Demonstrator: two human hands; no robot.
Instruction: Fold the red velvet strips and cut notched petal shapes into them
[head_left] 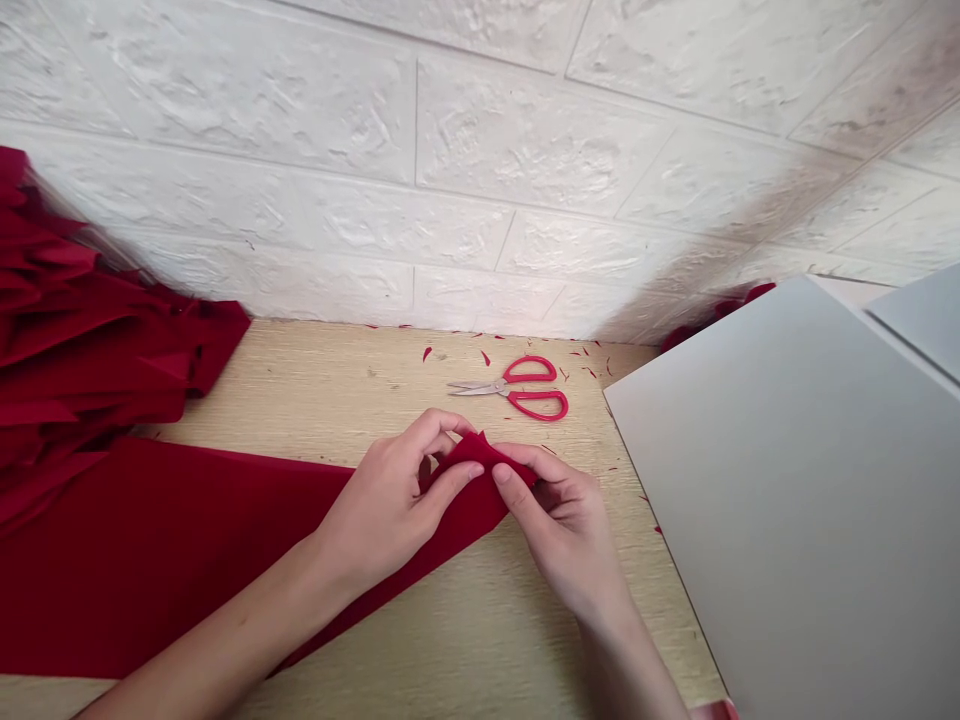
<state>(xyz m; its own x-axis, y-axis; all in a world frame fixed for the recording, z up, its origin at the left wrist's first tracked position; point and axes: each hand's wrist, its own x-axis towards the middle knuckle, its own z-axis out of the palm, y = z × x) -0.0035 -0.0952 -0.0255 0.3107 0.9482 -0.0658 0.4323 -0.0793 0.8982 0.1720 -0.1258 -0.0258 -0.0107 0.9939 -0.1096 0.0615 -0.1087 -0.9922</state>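
The left hand (390, 500) and the right hand (559, 515) hold the folded end of a long red cloth strip (187, 560), each grip clamped on the fabric from its own side. A small peak of folded cloth (480, 462) stands up between them. The strip lies flat on the tabletop (375, 375) and runs left toward a heap of pleated red cloth (75, 320). Just beyond the hands, red-handled scissors (517, 388) lie closed among small red snippets (484, 357). A white brick-pattern wall (450, 170) rises behind the tabletop. A gray panel (787, 500) stands to the right of the hands.
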